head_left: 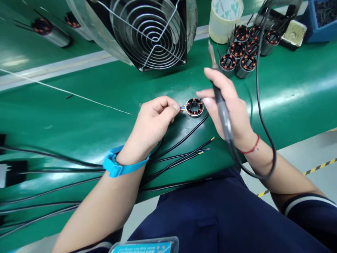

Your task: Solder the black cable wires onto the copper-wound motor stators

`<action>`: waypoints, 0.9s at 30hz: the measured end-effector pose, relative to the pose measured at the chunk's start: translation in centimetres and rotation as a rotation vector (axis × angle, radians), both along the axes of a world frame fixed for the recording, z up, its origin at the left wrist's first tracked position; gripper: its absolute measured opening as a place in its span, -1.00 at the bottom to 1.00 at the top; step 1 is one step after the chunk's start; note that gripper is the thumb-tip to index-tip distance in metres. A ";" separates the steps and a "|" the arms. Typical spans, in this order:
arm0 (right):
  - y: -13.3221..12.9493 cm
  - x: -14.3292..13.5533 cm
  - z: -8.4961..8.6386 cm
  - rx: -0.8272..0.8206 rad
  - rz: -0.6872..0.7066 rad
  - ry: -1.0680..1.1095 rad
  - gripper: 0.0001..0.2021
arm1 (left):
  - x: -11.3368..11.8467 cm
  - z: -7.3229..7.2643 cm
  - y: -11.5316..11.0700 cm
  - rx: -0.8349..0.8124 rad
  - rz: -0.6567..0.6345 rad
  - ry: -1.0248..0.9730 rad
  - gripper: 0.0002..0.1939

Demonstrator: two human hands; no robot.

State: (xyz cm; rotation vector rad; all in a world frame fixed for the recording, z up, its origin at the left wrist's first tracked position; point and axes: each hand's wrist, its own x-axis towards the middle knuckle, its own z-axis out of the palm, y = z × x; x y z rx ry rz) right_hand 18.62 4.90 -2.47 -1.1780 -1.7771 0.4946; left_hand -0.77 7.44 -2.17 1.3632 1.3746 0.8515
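My left hand [158, 117], with a blue strap at the wrist, pinches thin coloured wires [182, 108] beside a motor stator [194, 107]. The stator is a round metal ring with copper windings, and it stands on the green bench. A soldering iron [222, 109] rests in my right hand [229, 105], lying between thumb and fingers with its tip pointing up and away from the stator. My right fingertips are close to the stator's right side; whether they touch it I cannot tell. Black cables [181, 154] with stripped coloured ends lie below it.
A fan [155, 38] with a wire guard stands at the back. Several more stators [237, 50] cluster at the back right, near a tape roll [223, 26], a yellowish sponge [294, 33] and a blue bin [319, 31]. A solder strand [79, 95] crosses the left. The iron's cord [259, 88] loops right.
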 end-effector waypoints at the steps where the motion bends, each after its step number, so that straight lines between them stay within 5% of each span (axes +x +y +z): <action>1: -0.7 0.2 0.5 0.042 -0.008 0.016 -0.66 | 0.0 0.1 -0.1 0.028 0.004 0.012 -0.90; 7: -3.1 0.3 -0.3 0.226 -0.099 0.137 -0.84 | 0.4 0.5 -0.5 0.109 0.021 0.073 -0.91; 13: -3.0 -0.3 -1.1 0.343 -0.014 0.253 -0.91 | 0.7 0.5 -0.5 0.175 0.028 0.090 -0.87; 27: -3.2 -0.1 -1.3 0.316 -0.091 0.138 -0.90 | 1.1 0.4 -0.7 0.249 0.031 0.074 -0.87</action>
